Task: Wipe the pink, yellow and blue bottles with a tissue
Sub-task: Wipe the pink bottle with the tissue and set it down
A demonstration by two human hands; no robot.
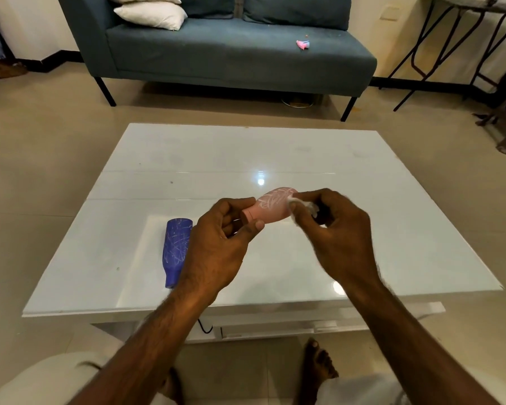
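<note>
Left hand [216, 244] fingers grasp the pink bottle [270, 204] by its neck; right hand [336, 229] fingers pinch tissue [300, 201] against its base.

- A glossy white table [275, 150] fills the middle.
- A blue-grey sofa [231, 54] stands beyond it, with white cushions [151, 13] stacked at its left end.
- A small pink toy [303, 44] lies on the seat.

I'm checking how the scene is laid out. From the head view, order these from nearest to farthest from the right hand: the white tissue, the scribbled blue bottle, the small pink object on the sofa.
1. White tissue: pinched in the right hand, against the pink bottle.
2. Scribbled blue bottle: lying on the white table, left of both hands.
3. Small pink object: far off on the blue sofa seat.
</note>
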